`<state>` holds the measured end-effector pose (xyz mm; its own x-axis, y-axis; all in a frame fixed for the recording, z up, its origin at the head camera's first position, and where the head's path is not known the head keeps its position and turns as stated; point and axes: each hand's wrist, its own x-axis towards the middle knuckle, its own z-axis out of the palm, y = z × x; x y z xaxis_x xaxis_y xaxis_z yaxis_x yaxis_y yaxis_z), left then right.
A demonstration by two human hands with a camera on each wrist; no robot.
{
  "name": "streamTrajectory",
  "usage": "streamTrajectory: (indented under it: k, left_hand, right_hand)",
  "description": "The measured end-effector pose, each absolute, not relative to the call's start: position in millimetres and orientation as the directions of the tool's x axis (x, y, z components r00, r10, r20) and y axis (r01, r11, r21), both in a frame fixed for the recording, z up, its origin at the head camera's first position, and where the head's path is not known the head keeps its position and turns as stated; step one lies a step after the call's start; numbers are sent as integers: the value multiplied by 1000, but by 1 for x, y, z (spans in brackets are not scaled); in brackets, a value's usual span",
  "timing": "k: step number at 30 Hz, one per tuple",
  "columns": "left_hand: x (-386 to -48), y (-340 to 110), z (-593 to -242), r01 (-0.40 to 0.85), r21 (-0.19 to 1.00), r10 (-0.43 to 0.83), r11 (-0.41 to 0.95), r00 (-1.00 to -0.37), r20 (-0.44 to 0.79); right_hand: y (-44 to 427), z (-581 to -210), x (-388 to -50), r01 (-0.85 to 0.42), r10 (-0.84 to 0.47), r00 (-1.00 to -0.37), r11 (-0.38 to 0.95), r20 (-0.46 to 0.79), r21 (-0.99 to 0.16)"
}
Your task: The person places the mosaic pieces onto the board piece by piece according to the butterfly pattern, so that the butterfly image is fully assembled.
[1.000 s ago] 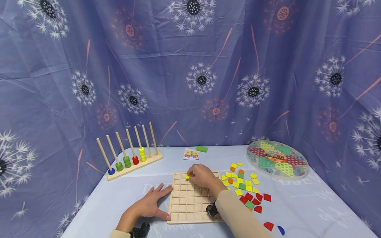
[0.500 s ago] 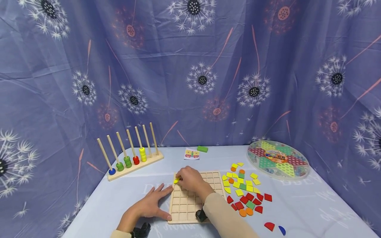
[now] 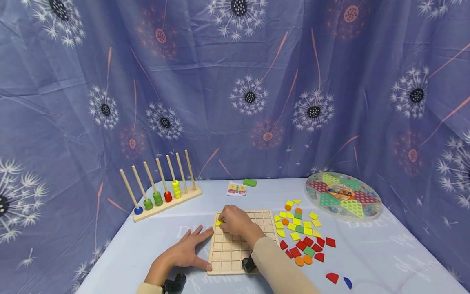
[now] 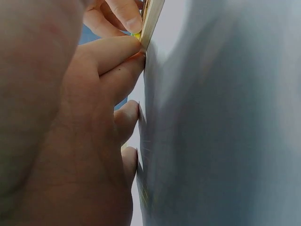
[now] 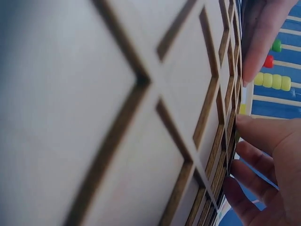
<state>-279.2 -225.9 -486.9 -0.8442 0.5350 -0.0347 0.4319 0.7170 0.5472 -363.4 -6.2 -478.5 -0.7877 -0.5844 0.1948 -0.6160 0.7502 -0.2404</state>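
Observation:
A wooden grid board (image 3: 225, 256) lies on the table, its raised strips forming square cells. At its upper left, my right hand (image 3: 236, 221) pinches a small yellow tile (image 3: 219, 223) between thumb and fingers, at a cell in the leftmost column. The tile is mostly covered by the fingers, so its full outline cannot be told. My left hand (image 3: 185, 250) rests spread on the table, with thumb and index finger touching the board's left edge. In the left wrist view a sliver of the yellow tile (image 4: 136, 35) shows under the right fingertips.
Right of the board lie loose yellow, green, orange and red tiles (image 3: 295, 237), plus a blue piece (image 3: 347, 282). A butterfly pattern card (image 3: 236, 189) and green block (image 3: 250, 183) sit behind. A bead-peg stand (image 3: 167, 204) is back left, a round checkers board (image 3: 343, 197) back right.
My right hand has moved left across the board with the yellow tile, to the leftmost column, and has hardly moved in the last half second. My left hand stays in place.

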Motion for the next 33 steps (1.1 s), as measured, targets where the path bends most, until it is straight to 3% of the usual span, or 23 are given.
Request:
streamTrajectory:
  k: [8, 20, 28, 33]
  left_hand:
    - [-280, -227, -489, 423, 548, 530, 721, -847, -44]
    - [-281, -227, -489, 434, 544, 534, 718, -845, -32]
    - [-279, -227, -487, 430, 555, 533, 712, -846, -27]
    - [-280, -225, -488, 432, 545, 531, 718, -847, -27]
  right_hand:
    - [-2, -477, -363, -589, -564, -806, 740, 179, -325]
    - [-2, -478, -364, -574, -531, -819, 759, 219, -306]
    - [9, -472, -361, -537, -532, -827, 653, 180, -534]
    - [25, -471, -366, -528, -524, -829, 616, 196, -585]
